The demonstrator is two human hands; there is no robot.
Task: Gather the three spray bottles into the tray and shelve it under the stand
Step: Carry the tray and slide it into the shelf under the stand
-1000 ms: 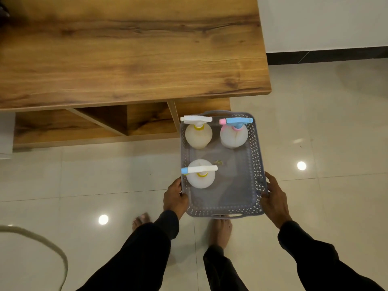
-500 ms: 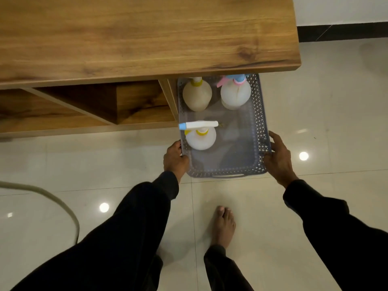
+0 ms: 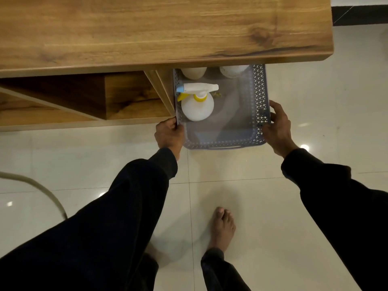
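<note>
The grey perforated tray sits low, its far end under the top of the wooden stand. My left hand grips the tray's left rim and my right hand grips its right rim. A white spray bottle with a blue nozzle tip and yellow collar stands near the tray's left wall. Two more bottles, one at the far left and one at the far right, show only their rounded bodies; their heads are hidden by the stand's top.
The stand's upright panel runs right beside the tray's left wall. An open wooden compartment lies to the left. Glossy tiled floor spreads to the right. My bare foot stands behind the tray. A pale cable curves at left.
Both hands have pushed the tray forward under the stand's top. The heads of the two far bottles have gone out of sight beneath it.
</note>
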